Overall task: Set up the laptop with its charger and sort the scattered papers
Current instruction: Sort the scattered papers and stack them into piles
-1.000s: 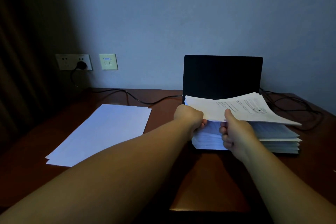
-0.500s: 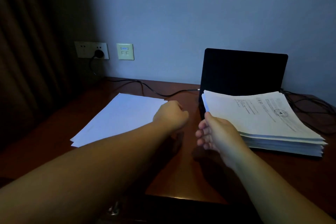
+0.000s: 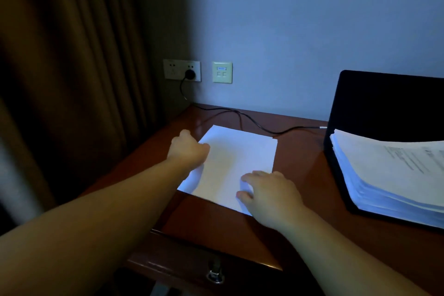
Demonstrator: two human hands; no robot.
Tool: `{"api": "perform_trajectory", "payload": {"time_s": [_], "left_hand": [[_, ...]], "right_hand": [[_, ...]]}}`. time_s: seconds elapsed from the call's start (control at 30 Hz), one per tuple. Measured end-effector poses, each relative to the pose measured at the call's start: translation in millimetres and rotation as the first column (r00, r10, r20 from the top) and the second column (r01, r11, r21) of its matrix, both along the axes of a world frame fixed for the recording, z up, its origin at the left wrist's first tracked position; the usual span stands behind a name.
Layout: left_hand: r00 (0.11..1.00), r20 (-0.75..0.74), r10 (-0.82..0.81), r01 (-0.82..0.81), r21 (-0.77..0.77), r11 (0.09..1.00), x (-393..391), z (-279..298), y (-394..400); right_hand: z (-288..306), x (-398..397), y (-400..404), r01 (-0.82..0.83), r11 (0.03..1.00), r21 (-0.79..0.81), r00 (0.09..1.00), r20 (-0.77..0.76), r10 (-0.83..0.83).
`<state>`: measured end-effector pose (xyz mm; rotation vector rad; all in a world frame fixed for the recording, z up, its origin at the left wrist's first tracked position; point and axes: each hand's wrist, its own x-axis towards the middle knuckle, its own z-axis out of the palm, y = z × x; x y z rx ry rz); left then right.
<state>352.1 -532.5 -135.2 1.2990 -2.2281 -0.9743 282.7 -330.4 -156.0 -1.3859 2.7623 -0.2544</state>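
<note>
Blank white sheets (image 3: 240, 151) lie on the wooden desk (image 3: 300, 175) at centre left. My left hand (image 3: 188, 151) grips their left edge, where the paper lifts slightly. My right hand (image 3: 266, 192) rests with spread fingers on their near right corner. A black laptop (image 3: 384, 103) stands open at the right with a dark screen. A thick stack of printed papers (image 3: 389, 170) lies on its keyboard. A black charger cable (image 3: 240, 118) runs from a plug in the wall socket (image 3: 182, 72) across the desk to the laptop's left side.
A brown curtain (image 3: 72, 79) hangs along the left. A second wall plate (image 3: 222, 72) sits beside the socket. Below the desk's near edge is a drawer front with a metal pull (image 3: 216, 274). The wall closes off the back of the desk.
Both hands let go of the printed sheets, which now lie flat on the stack. Both hands moved left onto the blank sheets. My view has turned left.
</note>
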Motion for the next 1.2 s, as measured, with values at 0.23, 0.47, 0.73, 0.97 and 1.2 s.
{"api": "perform_trajectory", "payload": {"time_s": [0.23, 0.47, 0.73, 0.97, 1.2], "left_hand": [[0.970, -0.188, 0.151, -0.067, 0.390, 0.918, 6, 21, -12], [0.999, 0.012, -0.034, 0.028, 0.297, 0.954, 6, 16, -20], [0.962, 0.208, -0.175, 0.160, 0.085, 0.983, -1, 23, -17], [0.948, -0.224, -0.227, 0.263, 0.146, 0.954, 12, 25, -9], [0.769, -0.610, -0.190, 0.430, 0.274, 0.860, 31, 23, 16]], "right_hand": [[-1, -4, 10, -0.006, 0.999, 0.031, 1.000, -0.016, 0.007], [-9, -8, 21, -0.014, 0.997, -0.082, 0.999, 0.031, 0.017], [-12, -9, 22, -0.017, 0.990, -0.142, 0.998, 0.054, 0.025], [-13, -22, 25, 0.305, 0.756, -0.580, 0.908, 0.418, -0.045], [4, -36, 26, 0.755, 0.353, -0.552, 0.564, 0.822, 0.079]]}}
